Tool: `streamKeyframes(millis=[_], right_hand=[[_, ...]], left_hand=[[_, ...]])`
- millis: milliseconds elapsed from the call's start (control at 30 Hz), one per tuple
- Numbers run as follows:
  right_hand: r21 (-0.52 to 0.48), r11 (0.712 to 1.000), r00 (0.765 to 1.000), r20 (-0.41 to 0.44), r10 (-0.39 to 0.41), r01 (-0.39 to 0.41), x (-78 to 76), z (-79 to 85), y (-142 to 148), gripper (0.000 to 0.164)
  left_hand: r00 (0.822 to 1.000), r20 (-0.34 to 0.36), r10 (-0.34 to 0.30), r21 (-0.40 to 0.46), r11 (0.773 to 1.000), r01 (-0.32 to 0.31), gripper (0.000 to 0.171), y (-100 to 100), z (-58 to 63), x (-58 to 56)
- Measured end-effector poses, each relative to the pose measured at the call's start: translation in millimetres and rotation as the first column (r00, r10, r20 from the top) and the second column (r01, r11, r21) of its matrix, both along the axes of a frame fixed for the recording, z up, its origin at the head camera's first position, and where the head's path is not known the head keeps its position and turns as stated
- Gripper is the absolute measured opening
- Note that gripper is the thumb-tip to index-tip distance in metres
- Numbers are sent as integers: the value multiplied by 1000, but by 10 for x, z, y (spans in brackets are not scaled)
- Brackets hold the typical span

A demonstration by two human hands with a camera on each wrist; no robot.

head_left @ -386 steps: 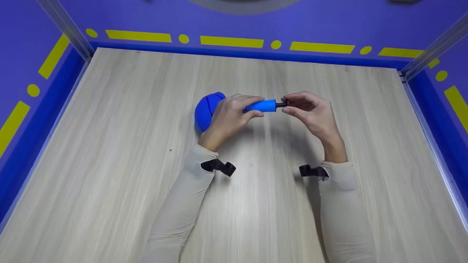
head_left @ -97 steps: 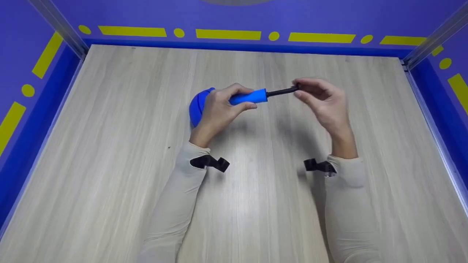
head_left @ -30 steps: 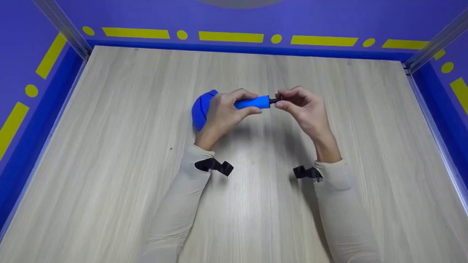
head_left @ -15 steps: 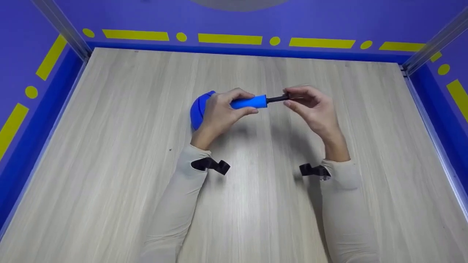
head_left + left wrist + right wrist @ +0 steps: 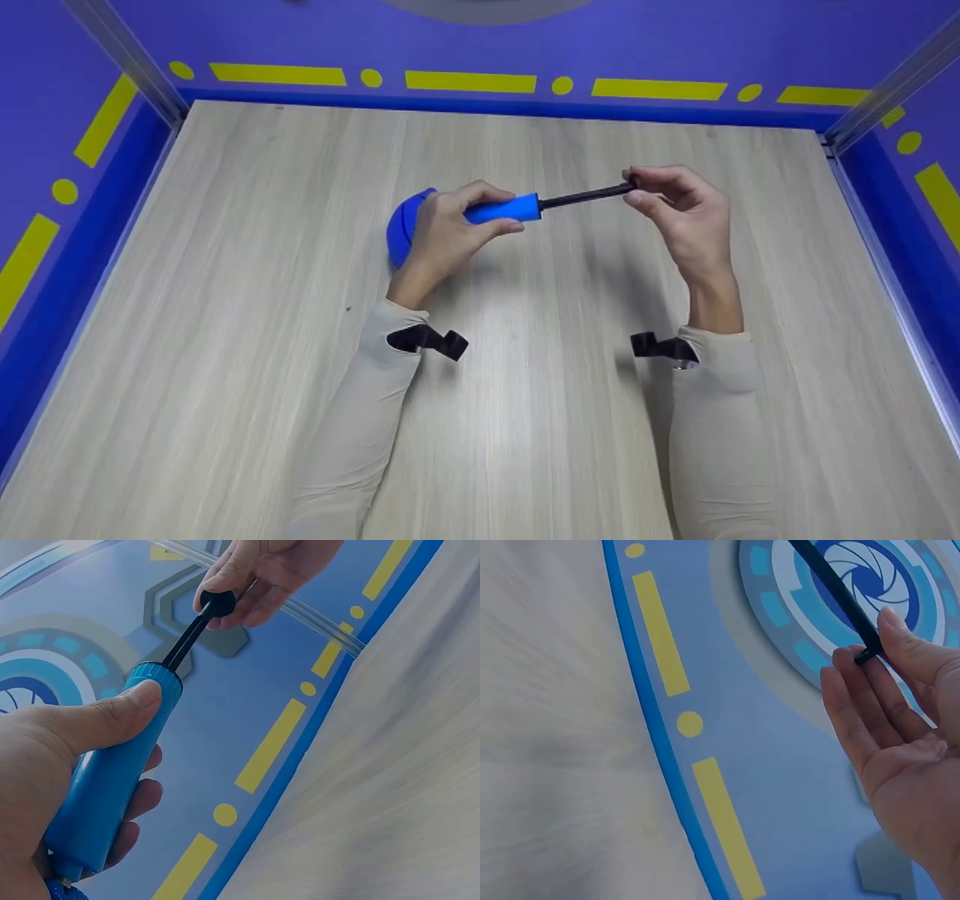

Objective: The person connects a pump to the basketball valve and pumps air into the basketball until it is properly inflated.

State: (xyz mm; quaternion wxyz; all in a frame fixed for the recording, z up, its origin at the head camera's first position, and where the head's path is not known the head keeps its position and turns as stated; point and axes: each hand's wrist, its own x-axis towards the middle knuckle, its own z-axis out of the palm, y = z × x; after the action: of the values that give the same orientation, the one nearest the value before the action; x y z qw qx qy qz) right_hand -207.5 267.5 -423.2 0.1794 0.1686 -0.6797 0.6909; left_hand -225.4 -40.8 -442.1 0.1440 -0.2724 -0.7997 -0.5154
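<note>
A small hand pump with a blue barrel (image 5: 517, 208) and a black plunger rod (image 5: 585, 197) is held above the table. My left hand (image 5: 448, 229) grips the barrel, thumb along one side and fingers round the other. The black end knob (image 5: 218, 604) of the rod is pinched between thumb and fingers of my right hand (image 5: 686, 214). The rod is drawn well out of the barrel. Behind my left hand sits a blue ball (image 5: 403, 229) with dark seam lines, partly hidden by that hand. In the left wrist view, blue material (image 5: 64, 889) shows at the pump's lower end.
The wood-grain table (image 5: 510, 390) spreads beneath both arms. Blue-purple walls with yellow markings (image 5: 471, 81) stand at its back and sides, with metal posts in the corners. A black wrist mount (image 5: 431, 340) sticks out from each sleeve.
Over the last second my right hand has moved right and away, drawing the rod from nearly pushed in to far out. Earlier frames show it at varying lengths. The left hand keeps its grip.
</note>
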Motion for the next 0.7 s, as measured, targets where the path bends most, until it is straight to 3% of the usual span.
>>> streamKeyframes(millis=[233, 433, 700], right_hand=[[121, 992, 999, 13, 41, -43, 7, -65, -259, 26], [206, 975, 995, 73, 70, -83, 23, -107, -525, 26], [307, 945, 993, 72, 92, -110, 20, -138, -553, 30]], left_hand=[[1000, 0, 4, 10, 1000, -4, 34, 27, -8, 22], [1000, -4, 15, -24, 1000, -15, 34, 35, -3, 40], [1000, 9, 29, -92, 995, -28, 35, 35, -17, 6]])
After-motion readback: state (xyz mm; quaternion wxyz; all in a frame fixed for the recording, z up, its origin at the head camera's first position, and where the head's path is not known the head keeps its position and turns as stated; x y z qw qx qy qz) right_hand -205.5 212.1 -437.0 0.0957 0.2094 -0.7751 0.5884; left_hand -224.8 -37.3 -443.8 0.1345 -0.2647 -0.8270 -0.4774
